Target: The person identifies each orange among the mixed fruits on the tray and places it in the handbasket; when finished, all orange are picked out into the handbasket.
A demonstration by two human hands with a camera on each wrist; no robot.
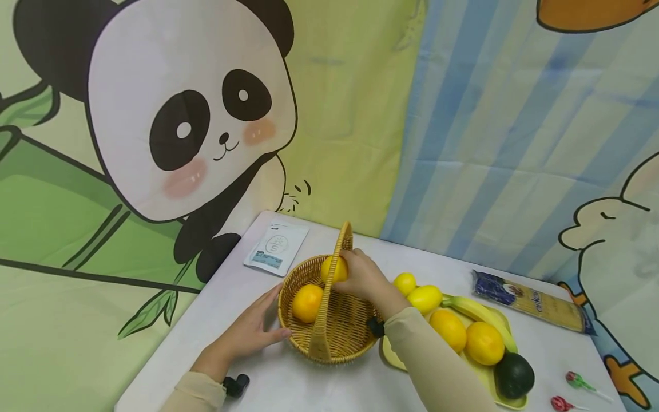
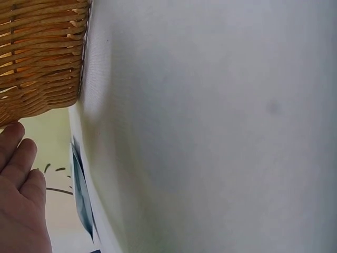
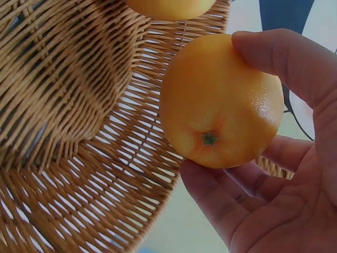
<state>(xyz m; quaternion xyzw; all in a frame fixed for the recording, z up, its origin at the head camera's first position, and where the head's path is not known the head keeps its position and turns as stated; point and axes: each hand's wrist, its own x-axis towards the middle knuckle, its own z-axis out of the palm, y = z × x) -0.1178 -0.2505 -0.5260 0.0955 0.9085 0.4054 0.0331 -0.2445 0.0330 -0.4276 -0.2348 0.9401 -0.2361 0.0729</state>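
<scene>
A wicker basket with a tall handle stands on the table. My right hand grips an orange inside its far rim, beyond the handle. In the right wrist view, the thumb and fingers clasp that orange from opposite sides against the woven wall. A second orange lies in the left part of the basket. My left hand rests at the basket's left side, fingers extended along it and thumb near the rim. The left wrist view shows its fingertips by the wicker.
Right of the basket, a yellow tray bears lemons, a banana, two oranges and a dark green avocado-like fruit. A white pouch, a pasta pack and two lollipops lie around.
</scene>
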